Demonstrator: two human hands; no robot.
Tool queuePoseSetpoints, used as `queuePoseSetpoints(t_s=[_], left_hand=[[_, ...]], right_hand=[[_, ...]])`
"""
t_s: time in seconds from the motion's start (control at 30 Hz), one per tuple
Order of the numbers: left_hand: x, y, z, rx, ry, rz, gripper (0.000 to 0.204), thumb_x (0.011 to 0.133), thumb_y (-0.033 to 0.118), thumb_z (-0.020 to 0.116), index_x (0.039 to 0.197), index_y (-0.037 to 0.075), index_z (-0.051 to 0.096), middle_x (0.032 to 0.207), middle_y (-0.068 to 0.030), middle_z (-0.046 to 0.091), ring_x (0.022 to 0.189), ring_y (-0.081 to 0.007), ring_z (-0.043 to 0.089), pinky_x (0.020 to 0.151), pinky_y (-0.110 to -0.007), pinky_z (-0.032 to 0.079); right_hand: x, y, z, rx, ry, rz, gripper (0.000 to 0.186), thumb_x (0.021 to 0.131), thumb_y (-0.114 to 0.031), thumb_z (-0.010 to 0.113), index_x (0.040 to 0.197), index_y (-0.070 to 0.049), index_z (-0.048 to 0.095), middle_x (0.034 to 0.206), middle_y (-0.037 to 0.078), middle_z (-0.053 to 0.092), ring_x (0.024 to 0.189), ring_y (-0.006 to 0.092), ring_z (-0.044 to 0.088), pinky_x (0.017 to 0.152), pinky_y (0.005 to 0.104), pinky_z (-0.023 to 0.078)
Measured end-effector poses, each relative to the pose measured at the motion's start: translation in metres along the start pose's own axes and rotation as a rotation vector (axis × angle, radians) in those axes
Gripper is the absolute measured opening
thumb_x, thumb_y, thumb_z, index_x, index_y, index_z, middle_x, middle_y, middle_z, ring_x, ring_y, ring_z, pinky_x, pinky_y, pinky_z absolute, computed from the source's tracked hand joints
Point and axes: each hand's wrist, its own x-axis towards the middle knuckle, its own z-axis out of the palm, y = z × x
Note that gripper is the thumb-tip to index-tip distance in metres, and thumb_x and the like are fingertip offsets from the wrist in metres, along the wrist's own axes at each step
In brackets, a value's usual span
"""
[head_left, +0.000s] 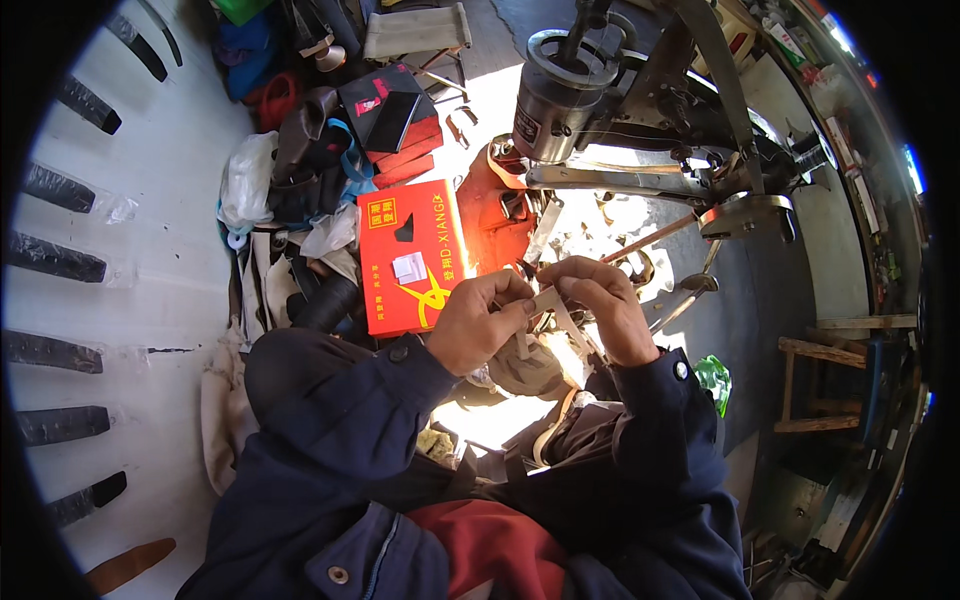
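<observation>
Above my lap, my left hand and my right hand are close together, fingers pinched. Between them runs a narrow pale strip, like tape or ribbon, with one length hanging down below my right fingers. Both hands grip this strip; its exact material is too small to tell. Left of my left hand lies a red box with yellow print. On top of it rest a small white piece and a dark angular piece. Just beneath the hands, a camouflage-patterned cloth item is partly hidden.
A hand-cranked sewing machine stands ahead to the right. Dark bags and cloths pile up at the left, near a folding stool. A wooden stool and a green plastic bag are on the right. Dark strips line the white wall.
</observation>
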Motion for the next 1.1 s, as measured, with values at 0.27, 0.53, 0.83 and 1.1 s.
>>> queuePoseSetpoints(t_s=[0.27,0.53,0.83,1.1], left_hand=[[-0.002,0.006,0.002,0.154,-0.048,0.010,0.013,0.093,0.010,0.064,0.099,-0.002,0.065,0.084,-0.0044,0.068,0.074,-0.0076,0.059,0.068,-0.027,0.048],[0.029,0.035,-0.039,0.267,0.093,-0.011,0.018,0.091,0.016,0.066,0.095,-0.001,0.070,0.077,-0.0005,0.064,0.066,-0.0064,0.057,0.061,-0.025,0.046],[0.101,0.047,-0.091,0.090,0.024,-0.085,0.023,0.089,0.017,0.068,0.101,-0.003,0.067,0.090,-0.0103,0.069,0.078,-0.0148,0.068,0.073,-0.026,0.052],[0.122,0.046,-0.069,0.083,-0.006,0.034,0.015,0.085,0.015,0.064,0.087,0.001,0.070,0.081,-0.0050,0.071,0.068,-0.0091,0.058,0.066,-0.026,0.046]], right_hand=[[0.005,0.009,-0.003,-0.139,0.148,0.019,0.019,0.092,-0.013,0.070,0.096,0.005,0.070,0.079,0.003,0.068,0.069,0.0083,0.060,0.064,0.0235,0.048],[0.010,0.009,-0.009,-0.290,0.264,-0.087,0.023,0.096,-0.018,0.066,0.100,0.005,0.069,0.080,0.004,0.067,0.069,0.0088,0.060,0.064,0.0238,0.048],[0.004,0.008,-0.015,-0.303,0.350,-0.208,0.021,0.096,-0.014,0.067,0.106,0.004,0.067,0.089,0.007,0.069,0.081,0.0102,0.060,0.073,0.0256,0.048],[0.021,-0.003,-0.045,-0.629,0.539,-0.508,0.018,0.093,-0.011,0.068,0.109,-0.002,0.066,0.102,0.007,0.066,0.092,0.0166,0.062,0.084,0.0297,0.049]])
